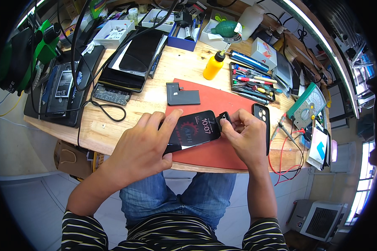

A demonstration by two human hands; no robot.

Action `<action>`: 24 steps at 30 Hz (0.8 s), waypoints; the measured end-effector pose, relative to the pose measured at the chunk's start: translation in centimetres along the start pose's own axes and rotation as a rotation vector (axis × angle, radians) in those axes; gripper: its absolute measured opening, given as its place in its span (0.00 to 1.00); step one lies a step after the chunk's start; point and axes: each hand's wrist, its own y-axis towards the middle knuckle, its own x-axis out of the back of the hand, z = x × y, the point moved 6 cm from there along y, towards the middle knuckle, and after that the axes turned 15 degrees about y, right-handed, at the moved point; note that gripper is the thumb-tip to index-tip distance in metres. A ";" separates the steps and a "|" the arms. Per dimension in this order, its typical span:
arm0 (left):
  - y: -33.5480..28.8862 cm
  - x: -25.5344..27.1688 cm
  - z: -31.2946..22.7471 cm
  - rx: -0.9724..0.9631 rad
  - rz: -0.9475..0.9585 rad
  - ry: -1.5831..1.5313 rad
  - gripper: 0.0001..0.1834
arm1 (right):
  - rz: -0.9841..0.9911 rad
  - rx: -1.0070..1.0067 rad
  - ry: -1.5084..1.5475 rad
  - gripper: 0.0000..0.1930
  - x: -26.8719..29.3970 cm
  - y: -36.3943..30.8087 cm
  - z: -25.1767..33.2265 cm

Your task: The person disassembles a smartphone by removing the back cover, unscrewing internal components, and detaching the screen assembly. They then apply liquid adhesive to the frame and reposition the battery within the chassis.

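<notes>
Here both hands (192, 138) grip phone (196, 129) near mat edge (205, 164).

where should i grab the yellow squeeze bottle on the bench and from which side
Grip the yellow squeeze bottle around its round body, below the thin black nozzle. It stands upright on the wooden bench. Probably best to come from its left or front, where the wood is bare: the tool tray lies close on its right and boxes crowd behind.
</notes>
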 end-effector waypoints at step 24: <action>-0.4 0.1 0.3 0.007 -0.085 -0.044 0.39 | -0.004 -0.137 0.099 0.10 0.0 0.1 -1.2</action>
